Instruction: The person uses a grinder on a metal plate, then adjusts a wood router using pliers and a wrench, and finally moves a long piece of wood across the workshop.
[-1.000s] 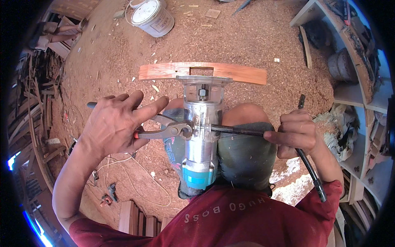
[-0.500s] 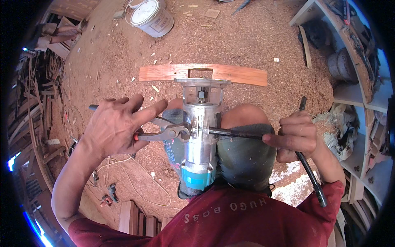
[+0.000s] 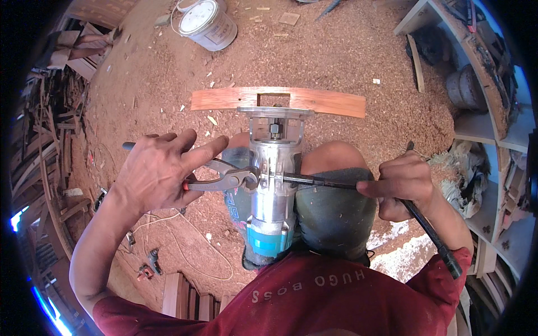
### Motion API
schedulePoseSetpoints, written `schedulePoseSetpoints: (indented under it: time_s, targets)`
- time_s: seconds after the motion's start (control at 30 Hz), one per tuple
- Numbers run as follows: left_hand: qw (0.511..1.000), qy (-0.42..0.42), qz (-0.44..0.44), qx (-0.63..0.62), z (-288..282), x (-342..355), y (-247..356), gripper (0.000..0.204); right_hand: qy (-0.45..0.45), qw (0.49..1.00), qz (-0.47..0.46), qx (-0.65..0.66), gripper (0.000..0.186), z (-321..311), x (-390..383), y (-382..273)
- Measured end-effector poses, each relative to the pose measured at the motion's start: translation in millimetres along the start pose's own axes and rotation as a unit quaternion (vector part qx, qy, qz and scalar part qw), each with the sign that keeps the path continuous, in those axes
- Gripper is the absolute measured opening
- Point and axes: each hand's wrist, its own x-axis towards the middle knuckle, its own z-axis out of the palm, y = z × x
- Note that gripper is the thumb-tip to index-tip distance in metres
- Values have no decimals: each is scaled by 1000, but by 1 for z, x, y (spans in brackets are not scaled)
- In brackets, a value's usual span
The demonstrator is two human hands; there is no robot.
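A trim router point(image 3: 273, 196) with a silver body, teal cap and see-through base rests between my knees, its base end pointing away from me. My left hand point(image 3: 162, 168) is closed around the handles of a pair of pliers point(image 3: 230, 180), whose jaws meet the left side of the router's body. My right hand point(image 3: 406, 187) grips a black T-handled wrench point(image 3: 328, 182). The wrench's shaft reaches the router's right side opposite the pliers, while its long crossbar slants down toward my right sleeve. Whatever the jaws grip is too small to make out.
Just beyond the router base lies a reddish wooden strip point(image 3: 330, 103) with a rectangular slot. A white bucket point(image 3: 207, 25) stands farther off on the shaving-covered ground. Shelving point(image 3: 485, 140) runs along the right, scrap wood point(image 3: 39, 140) along the left. A cord point(image 3: 193, 255) trails at lower left.
The wrench's crossbar has turned slightly, its near end swinging right and its far end dipping behind my right fingers. My left hand and the pliers hold almost still.
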Motion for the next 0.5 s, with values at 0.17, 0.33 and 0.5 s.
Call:
schedulePoseSetpoints:
  time_s: [0.17,0.33,0.5]
  targets:
    - [1000,-5,-4,-1,1,-1,0,81,9,1000,26,12,38,1,-3,0]
    - [1000,-2,-2,-6,2,0,0,82,-2,998,56,24,38,-1,-2,-4]
    - [1000,-8,2,-5,0,3,0,82,2,996,78,33,37,-2,-3,-5]
